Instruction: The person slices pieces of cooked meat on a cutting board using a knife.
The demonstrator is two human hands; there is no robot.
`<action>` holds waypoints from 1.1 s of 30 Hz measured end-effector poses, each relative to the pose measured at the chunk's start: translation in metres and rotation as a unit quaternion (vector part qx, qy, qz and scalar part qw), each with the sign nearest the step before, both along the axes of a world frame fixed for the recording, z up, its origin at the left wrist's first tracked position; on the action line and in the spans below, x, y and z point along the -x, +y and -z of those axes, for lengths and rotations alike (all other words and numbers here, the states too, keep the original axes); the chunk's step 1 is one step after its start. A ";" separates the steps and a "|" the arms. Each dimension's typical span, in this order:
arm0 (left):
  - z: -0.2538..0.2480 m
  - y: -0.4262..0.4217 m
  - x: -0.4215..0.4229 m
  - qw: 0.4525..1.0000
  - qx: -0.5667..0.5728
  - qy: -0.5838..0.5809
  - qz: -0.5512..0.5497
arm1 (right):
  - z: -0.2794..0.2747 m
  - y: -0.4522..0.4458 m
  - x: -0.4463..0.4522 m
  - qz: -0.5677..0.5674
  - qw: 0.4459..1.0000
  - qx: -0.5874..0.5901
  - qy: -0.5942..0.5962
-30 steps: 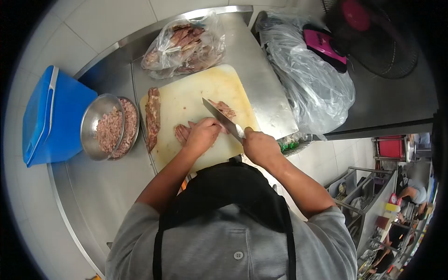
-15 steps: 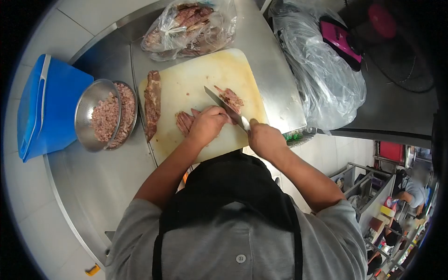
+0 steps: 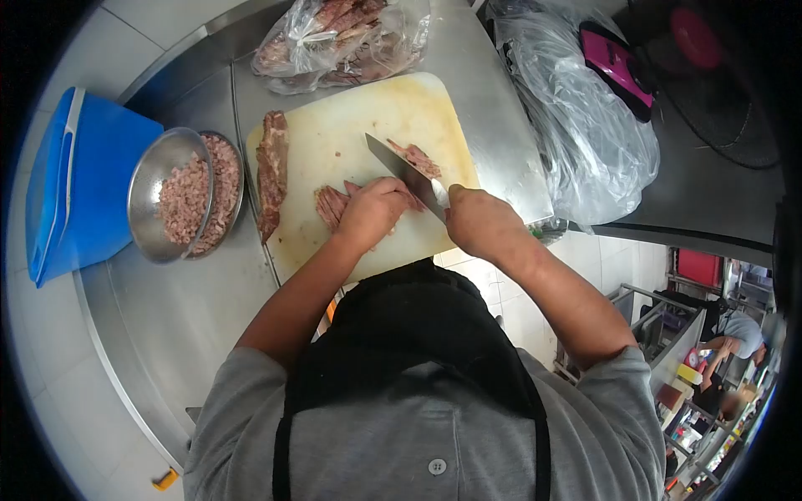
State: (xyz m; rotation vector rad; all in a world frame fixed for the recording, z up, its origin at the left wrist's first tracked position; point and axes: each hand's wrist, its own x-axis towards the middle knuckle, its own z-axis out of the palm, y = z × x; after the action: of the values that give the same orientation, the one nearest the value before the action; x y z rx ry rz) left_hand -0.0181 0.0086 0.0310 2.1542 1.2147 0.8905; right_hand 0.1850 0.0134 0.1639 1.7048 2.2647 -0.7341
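My right hand (image 3: 483, 219) is wrapped around the handle of a knife (image 3: 407, 174), its blade slanting up and left across the cutting board (image 3: 376, 104). Curled fingers of my left hand (image 3: 372, 215) press a piece of meat (image 3: 332, 206) to the board, close beside the blade. Meat sticks out to the left of that hand and a bit shows near the blade. Beyond the knife lies a small heap of cut meat (image 3: 418, 159). A long dark strip of meat (image 3: 272, 171) rests along the board's left edge.
At left, a perforated metal bowl (image 3: 144, 213) of diced meat overlaps a second bowl (image 3: 237, 204), beside a blue container (image 3: 96, 184). Bagged meat (image 3: 338, 46) sits behind the board. Clear plastic bags (image 3: 576, 142) and a pink-black device (image 3: 616, 67) are at right. Another person (image 3: 739, 334) is far right.
My right hand and the knife handle have risen slightly, and the blade stands a little steeper. My left hand stays on the meat. The whole view has shifted a little.
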 end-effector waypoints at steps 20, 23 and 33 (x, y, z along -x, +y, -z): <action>0.006 0.002 0.004 0.999 -0.049 0.001 0.016 | -0.005 -0.009 0.015 0.075 0.996 0.052 0.003; 0.006 0.003 0.005 0.999 -0.050 -0.014 0.015 | 0.024 -0.034 0.017 0.122 0.991 0.049 0.022; -0.038 0.030 0.062 0.986 0.104 0.095 -0.090 | 0.001 -0.037 -0.003 0.071 0.997 0.009 0.029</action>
State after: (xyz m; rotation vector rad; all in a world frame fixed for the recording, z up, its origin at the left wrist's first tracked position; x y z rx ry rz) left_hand -0.0806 0.0389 0.0688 2.0193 1.5442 0.6073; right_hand 0.1876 -0.0238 0.1631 1.8737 2.1834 -0.8408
